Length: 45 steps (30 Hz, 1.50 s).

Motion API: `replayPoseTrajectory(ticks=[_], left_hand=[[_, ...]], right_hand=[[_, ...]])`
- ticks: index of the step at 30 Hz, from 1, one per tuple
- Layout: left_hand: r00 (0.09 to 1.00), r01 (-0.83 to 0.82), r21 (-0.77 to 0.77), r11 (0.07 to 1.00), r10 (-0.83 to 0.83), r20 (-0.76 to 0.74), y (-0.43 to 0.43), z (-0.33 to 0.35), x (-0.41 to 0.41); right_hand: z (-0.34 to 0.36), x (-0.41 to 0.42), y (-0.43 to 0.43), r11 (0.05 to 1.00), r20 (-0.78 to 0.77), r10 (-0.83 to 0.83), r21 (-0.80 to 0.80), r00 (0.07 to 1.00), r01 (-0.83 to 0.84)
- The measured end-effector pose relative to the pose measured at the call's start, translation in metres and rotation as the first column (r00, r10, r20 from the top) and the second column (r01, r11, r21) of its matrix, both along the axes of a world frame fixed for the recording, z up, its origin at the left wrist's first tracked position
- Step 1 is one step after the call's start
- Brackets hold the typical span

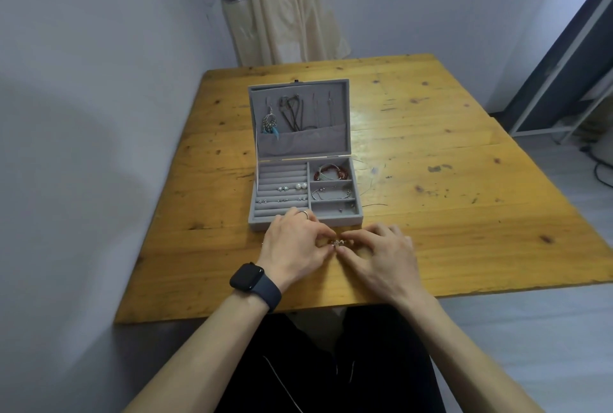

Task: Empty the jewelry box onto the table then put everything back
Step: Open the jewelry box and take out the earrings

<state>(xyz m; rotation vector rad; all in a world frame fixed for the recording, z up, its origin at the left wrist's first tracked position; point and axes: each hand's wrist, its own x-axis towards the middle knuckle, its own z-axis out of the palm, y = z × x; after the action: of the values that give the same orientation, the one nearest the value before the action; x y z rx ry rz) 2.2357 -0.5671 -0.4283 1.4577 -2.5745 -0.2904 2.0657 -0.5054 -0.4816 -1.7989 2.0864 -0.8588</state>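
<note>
Field notes. The grey velvet-lined jewelry box [343, 220] stands open on the yellow knotty wooden surface [447, 213]. Its lid is upright at the rear, with a feathered earring [270, 124] and dark cords [293, 114] hanging inside.

Just in front of the box, the left hand [295, 243] and right hand [378, 253] meet fingertip to fingertip. Both pinch one small silvery piece [336, 242] (too small for us to tell ring from clasp).

Inside the box:
- a red beaded bracelet [330, 172] in the rear right compartment
- a thin silver bracelet [331, 194] in the compartment in front of it
- pearl studs [300, 186] on the rolls at left

A fine cord [374, 205] lies on the surface just right of the box.

With the box this full, we judge the step to be either early emptying or late refilling; we cannot say which. The next move likely calls for a light, steady pinch, either to set the piece down on the surface or to seat it in a roll slot.
</note>
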Motion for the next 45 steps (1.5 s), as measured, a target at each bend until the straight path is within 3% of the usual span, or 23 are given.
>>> replayPoseTrajectory(ticks=[15,22,30,37,45], left_hand=[[1.0,0.001,-0.007,1.0,-0.001,-0.026,0.002,0.001,0.002],[0.993,-0.018,-0.018,1.0,0.016,-0.119,0.0,0.013,0.012],[0.97,-0.179,-0.071,0.981,0.164,-0.179,-0.028,0.021,0.046],[0.95,-0.299,-0.106,0.948,0.285,-0.13,-0.069,0.019,0.06],[0.977,-0.205,-0.143,0.968,0.211,0.031,-0.101,0.011,0.06]], right_hand=[[0.002,-0.004,0.004,1.0,0.05,0.022,-0.003,0.998,-0.022],[0.008,-0.008,0.009,0.998,0.103,0.057,0.0,0.993,-0.057],[0.033,-0.002,-0.003,0.983,0.136,0.124,-0.149,0.983,-0.103],[0.058,0.02,-0.062,0.975,0.049,0.146,-0.179,0.988,-0.135],[0.053,0.051,-0.122,0.987,-0.232,0.127,-0.064,0.964,-0.146]])
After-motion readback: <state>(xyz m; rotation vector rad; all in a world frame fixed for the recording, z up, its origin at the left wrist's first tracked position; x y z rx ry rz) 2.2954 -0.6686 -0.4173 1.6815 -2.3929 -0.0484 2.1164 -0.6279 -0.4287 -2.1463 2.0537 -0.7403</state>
